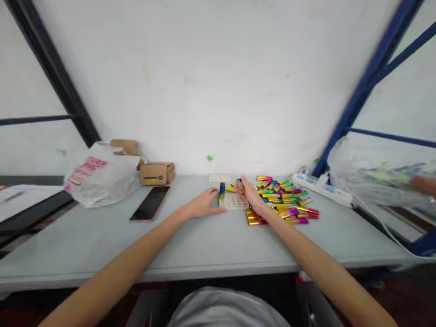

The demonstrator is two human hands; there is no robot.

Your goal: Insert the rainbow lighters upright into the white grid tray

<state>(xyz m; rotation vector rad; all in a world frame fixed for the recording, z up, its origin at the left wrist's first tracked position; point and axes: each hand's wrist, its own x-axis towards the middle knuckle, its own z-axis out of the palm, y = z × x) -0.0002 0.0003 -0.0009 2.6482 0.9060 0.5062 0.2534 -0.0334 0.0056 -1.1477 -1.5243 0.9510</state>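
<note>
A white tray with rows of small slots (233, 202) lies on the table between my hands. Thumb in front and fingers behind, my left hand (204, 203) grips its left end. One blue and gold lighter (222, 191) stands upright in the tray's left part. Over the right end, my right hand (251, 193) is closed on a lighter (240, 185) whose metal top shows; fingers hide the rest. Several shiny coloured lighters (284, 197) lie piled to the right, partly under my right forearm.
At the back is another white tray (219, 177). To the left are a phone (151, 204), a small cardboard box (156, 174) and a white plastic bag (105, 175). A power strip (323, 188) lies right. Another person's blurred hand (424, 185) is at the far right.
</note>
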